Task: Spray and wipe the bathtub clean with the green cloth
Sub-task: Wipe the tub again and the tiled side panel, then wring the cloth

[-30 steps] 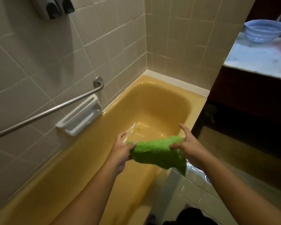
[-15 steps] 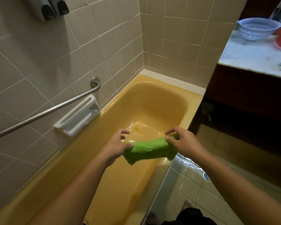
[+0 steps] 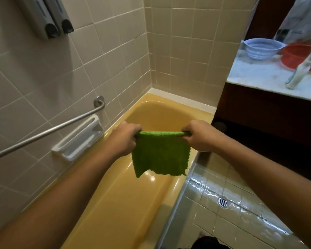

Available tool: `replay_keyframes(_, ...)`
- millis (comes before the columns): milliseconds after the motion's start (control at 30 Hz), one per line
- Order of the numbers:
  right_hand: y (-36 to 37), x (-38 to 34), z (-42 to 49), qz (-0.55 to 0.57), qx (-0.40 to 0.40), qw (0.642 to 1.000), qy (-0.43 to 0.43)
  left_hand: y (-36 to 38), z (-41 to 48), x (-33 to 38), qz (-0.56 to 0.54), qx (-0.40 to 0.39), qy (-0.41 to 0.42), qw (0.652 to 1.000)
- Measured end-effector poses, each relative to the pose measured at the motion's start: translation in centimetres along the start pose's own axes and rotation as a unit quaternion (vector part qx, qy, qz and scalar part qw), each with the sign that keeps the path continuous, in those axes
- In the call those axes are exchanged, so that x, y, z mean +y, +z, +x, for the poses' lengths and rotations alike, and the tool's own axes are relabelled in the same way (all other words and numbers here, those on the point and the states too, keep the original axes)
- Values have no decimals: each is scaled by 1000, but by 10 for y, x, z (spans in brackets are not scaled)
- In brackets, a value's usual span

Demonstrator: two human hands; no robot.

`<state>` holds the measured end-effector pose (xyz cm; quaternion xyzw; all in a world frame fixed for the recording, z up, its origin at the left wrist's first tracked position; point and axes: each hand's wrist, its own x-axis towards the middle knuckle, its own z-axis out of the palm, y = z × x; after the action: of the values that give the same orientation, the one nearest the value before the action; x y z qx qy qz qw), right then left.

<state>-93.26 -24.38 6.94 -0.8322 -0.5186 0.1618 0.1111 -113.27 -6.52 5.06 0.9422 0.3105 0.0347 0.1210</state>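
Now | left hand (image 3: 123,139), right hand (image 3: 199,135) grip green cloth (image 3: 160,155) taut | above bathtub (image 3: 126,203)

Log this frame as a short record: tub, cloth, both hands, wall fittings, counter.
bathtub: yellow, glossy
green cloth: top edge pulled taut, hanging open above the bathtub, not touching it
left hand: grips the cloth's upper left corner
right hand: grips its upper right corner
wall: grab bar, white soap dish
counter: white basket, red basket, blue-topped bottle
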Motion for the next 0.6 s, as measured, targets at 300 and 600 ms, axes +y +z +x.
replay_keyframes(300,-16,26,-4,57,16,996,-74,-21,-5,-16,-158,-9,64,985)
replay_keyframes(600,-2,24,-37,379,91,921,-18,-9,-55,22,-420,132,-82,894)
